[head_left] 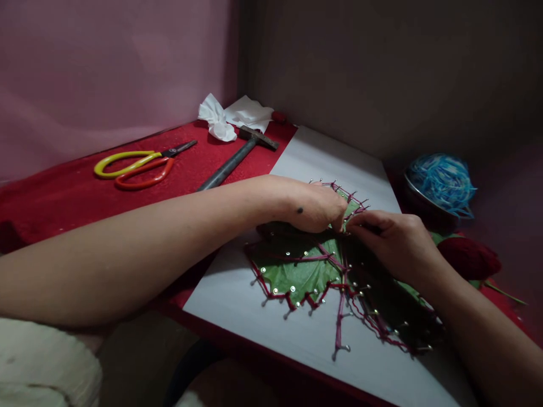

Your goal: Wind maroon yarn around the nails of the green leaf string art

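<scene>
A green leaf (299, 271) lies on a white board (314, 333), ringed by small nails with dark red yarn (339, 316) strung between them. My left hand (316, 206) rests over the leaf's upper part, its fingertips pinched close at the centre. My right hand (392, 240) comes in from the right and meets it there, fingers curled over the yarn near the leaf's middle vein. Both hands touch the yarn at the same spot; the exact grip is hidden by the fingers.
On the red cloth (63, 192) lie yellow and orange scissors (136, 164), a hammer (237, 158) and crumpled white tissue (231, 118). A metal bowl with blue yarn (441, 181) and a ball of red yarn (469, 257) sit at the right. Walls close in behind.
</scene>
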A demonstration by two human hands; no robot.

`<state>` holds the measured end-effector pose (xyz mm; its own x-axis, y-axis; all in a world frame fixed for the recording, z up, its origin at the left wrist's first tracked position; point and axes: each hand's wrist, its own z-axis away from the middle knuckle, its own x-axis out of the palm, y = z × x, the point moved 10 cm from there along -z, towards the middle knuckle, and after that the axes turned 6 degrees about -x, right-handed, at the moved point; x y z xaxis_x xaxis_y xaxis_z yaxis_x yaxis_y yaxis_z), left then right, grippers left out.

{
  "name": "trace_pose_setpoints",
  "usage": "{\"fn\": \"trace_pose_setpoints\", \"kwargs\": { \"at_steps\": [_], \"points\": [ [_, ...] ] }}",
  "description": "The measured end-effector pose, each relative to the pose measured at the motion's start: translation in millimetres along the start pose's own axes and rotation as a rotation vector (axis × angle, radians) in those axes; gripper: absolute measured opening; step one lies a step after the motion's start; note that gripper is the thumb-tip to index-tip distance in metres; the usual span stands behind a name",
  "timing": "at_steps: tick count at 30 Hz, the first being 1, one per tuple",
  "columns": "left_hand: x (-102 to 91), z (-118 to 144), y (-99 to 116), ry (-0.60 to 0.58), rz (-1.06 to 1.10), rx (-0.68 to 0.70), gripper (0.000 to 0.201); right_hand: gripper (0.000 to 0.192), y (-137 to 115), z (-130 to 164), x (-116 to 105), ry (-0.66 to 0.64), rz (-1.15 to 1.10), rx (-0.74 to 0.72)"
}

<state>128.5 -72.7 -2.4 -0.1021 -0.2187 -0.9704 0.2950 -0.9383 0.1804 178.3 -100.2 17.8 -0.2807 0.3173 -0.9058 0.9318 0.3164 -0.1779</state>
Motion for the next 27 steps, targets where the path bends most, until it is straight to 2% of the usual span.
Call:
{"fn": "trace_pose_setpoints", "kwargs": {
  "at_steps": [4, 15, 22, 27],
  "points": [
    [-0.3, -2.6, -2.0, 0.057, 0.056, 0.050, 0.048, 0.015, -3.0, 6.2, -2.6, -0.007, 0.007, -0.003],
    [-1.3, -3.6, -10.5, 0.071, 0.103, -0.011, 0.058, 0.015, -4.0, 5.9, -4.8, 0.033, 0.049, -0.020],
    [-4.8, -3.5, -14.4, 0.143, 0.129, 0.061, 0.061, 0.016, -4.9, 6.0, -3.5, 0.033, 0.075, -0.045],
    [-9.1, 0.0, -14.8, 0.144, 0.149, 0.086, 0.061, 0.016, -4.0, 6.7, -2.8, 0.033, 0.061, -0.039]
  ]
}}
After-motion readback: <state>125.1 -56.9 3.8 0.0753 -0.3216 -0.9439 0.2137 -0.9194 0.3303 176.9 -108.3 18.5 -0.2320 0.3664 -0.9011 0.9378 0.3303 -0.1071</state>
